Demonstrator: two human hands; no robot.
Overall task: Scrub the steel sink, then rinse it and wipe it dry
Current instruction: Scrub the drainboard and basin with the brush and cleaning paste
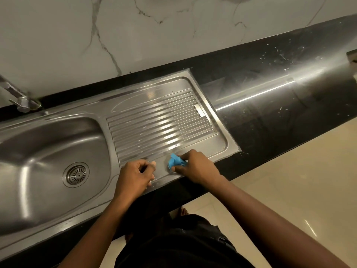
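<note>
The steel sink (48,144) fills the left of the head view, with a round drain (76,175) in its basin and a ribbed drainboard (160,122) to the right. My right hand (195,167) grips a blue cloth (174,161) and presses it on the flat front rim of the drainboard. My left hand (133,176) rests beside it on the same rim with its fingers curled; a small pale bit shows at its fingertips, and I cannot make out what it is.
A steel tap (21,99) stands at the back left against the marble wall (135,31). Black stone countertop (280,97) with white specks runs off to the right. Beige floor tiles (289,171) lie below the counter edge, with my feet at its foot.
</note>
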